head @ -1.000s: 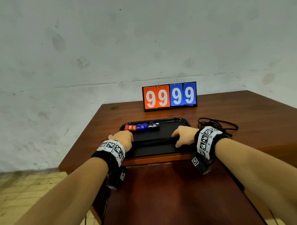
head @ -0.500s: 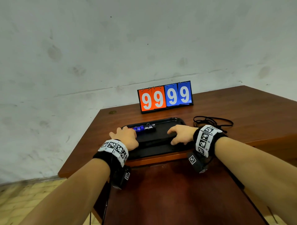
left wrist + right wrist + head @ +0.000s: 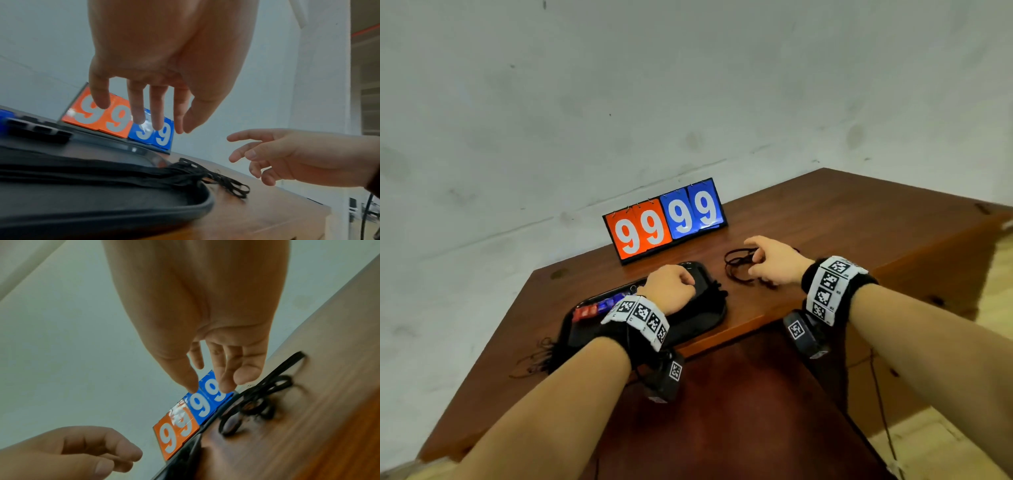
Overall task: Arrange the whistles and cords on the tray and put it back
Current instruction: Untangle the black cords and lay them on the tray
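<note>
A black tray lies near the table's front edge. Red whistles and blue whistles line its far left rim. A bundle of black cords stretches across the tray, with its ends hanging over both sides. More loose black cords lie tangled on the table right of the tray. My left hand hovers over the tray's far right part, fingers relaxed, holding nothing. My right hand reaches over the loose cords with fingers spread; it grips nothing.
A flip scoreboard reading 99 99 stands behind the tray, close to the grey wall. The brown table runs on to the right. A lower dark red surface sits in front of the table edge.
Both hands have lifted off the cords on the tray's front part. The right hand moved right to the loose cords, the left toward the tray's far right. The head view has tilted.
</note>
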Tool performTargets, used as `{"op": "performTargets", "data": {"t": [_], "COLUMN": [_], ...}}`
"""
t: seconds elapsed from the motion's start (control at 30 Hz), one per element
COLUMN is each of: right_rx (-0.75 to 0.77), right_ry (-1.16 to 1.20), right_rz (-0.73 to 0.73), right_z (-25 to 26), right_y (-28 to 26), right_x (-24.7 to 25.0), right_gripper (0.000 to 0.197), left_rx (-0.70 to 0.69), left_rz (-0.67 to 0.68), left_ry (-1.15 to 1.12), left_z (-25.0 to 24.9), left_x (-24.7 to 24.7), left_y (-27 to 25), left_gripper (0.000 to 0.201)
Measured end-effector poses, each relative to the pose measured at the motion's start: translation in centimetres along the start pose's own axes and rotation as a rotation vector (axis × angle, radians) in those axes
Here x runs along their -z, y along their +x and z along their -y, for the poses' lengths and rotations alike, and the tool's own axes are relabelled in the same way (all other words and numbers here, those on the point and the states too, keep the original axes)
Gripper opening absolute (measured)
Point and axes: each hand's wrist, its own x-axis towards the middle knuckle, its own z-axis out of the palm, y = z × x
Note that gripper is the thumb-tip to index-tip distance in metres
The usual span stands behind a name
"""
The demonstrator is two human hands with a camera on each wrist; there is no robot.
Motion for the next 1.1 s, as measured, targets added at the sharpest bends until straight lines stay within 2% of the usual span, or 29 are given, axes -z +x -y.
{"op": "performTargets", "data": {"t": [0.1, 0.3, 0.47, 0.63, 0.8, 1.0, 1.1], "right_rx": [-0.064, -0.205, -0.217, -0.218, -0.257, -0.312, -0.325], "right_ry": [-0.111, -0.230, -0.282, -0.341, -0.425, -0.440, -0.420], "right_rz": [-0.034, 0.061, 0.091, 0.135, 0.141, 0.133, 0.133], "right_z": [-2.5, -6.2, -7.1, -6.8, -7.0, -7.3, -7.3], "right_y": [-0.4, 0.0, 1.3, 2.4, 3.2, 3.4, 3.4], "right_x": [2.4, 4.3, 4.2, 3.5, 2.9, 2.6, 2.6], "right_gripper": [0.065, 0.059, 0.047, 0.033, 0.007, 0.023, 0.027], "left_rx": [-0.047, -0.088, -0.098, -0.099, -0.094, -0.095, -0.102], "left_rz": [0.002, 0.017, 0.007, -0.038, 0.044, 0.108, 0.099], "left_ry": [-0.029, -0.034, 0.002, 0.148, 0.278, 0.347, 0.367], "left_z": [-3.2, -7.3, -8.2, -8.6, -8.6, -9.1, -9.4], "left_x": [-1.9, -5.1, -6.2, -7.0, -8.2, -9.7, -10.0], "left_y": [1.0, 2.8, 4.0, 5.2, 6.4, 7.6, 8.1], "left_gripper": [0.009, 0.012, 0.010, 0.027, 0.031, 0.038, 0.035]}}
